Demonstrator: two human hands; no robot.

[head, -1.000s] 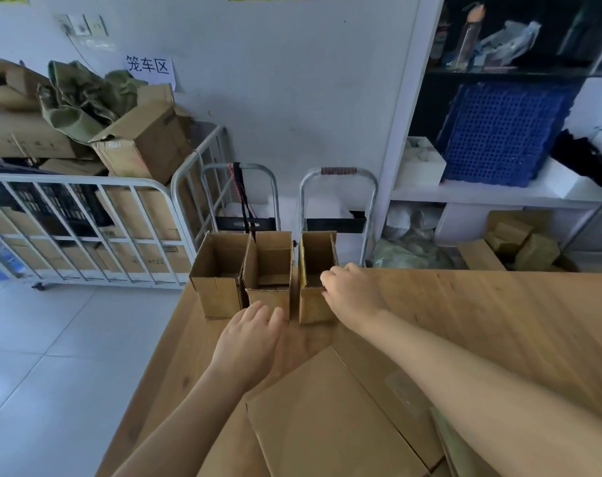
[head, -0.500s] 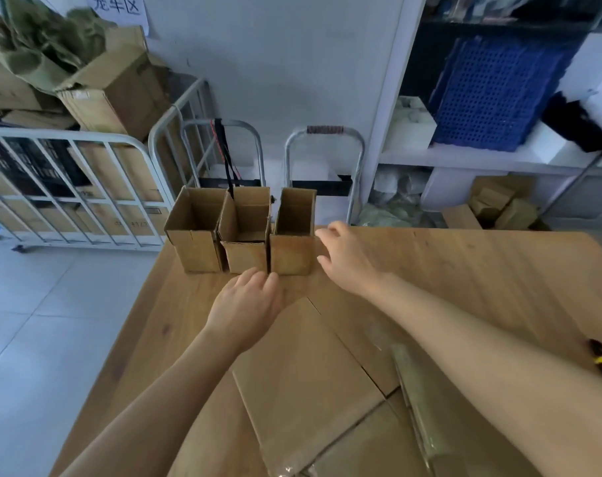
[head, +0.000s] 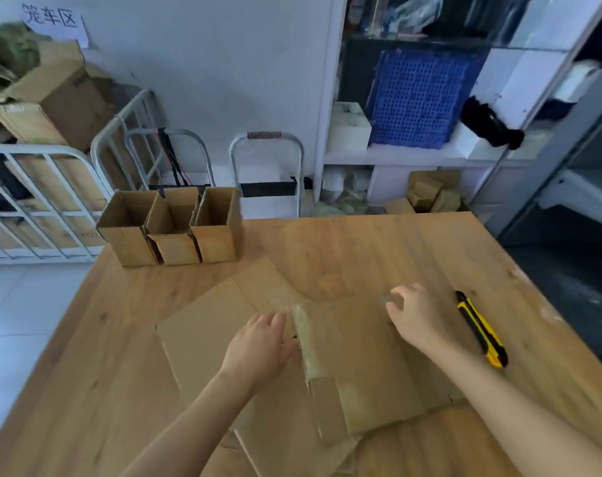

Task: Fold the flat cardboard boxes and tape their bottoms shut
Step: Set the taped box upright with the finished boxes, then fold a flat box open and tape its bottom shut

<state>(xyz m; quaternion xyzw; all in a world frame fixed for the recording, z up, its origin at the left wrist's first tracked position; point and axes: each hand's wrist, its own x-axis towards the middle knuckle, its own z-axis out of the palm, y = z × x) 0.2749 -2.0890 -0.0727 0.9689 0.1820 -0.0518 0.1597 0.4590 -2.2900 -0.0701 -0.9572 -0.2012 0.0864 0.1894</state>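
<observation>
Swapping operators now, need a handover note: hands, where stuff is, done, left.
Left hand: grip open, resting on the flat cardboard stack.
Right hand: over the stack's far edge; grip unclear, fingertips blurred.
Three folded boxes stand open-topped in a row at the table's far left corner. Yellow knife lies on the table, right of the right hand.
Done: three boxes folded; bottoms hidden, taping unconfirmed.
Left: fold and tape the flat stack.

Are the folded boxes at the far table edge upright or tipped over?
Upright: the three boxes stand side by side on the table, open tops up.
</observation>
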